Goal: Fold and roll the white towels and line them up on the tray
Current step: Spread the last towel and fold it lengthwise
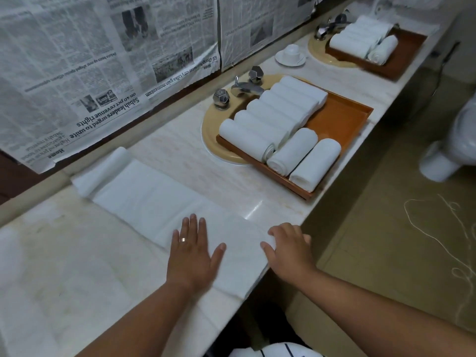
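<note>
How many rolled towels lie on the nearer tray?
8: six side by side in the back row, two crosswise at the front, and. None seems hidden on the tray.

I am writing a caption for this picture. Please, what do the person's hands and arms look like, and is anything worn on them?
Both forearms are bare, with no sleeves, gloves or watch in view. The left hand wears a plain metallic ring on one finger. The right hand shows no jewellery.

One head-worn view looks steeply down, close over the counter (pixel 77 266).
</note>
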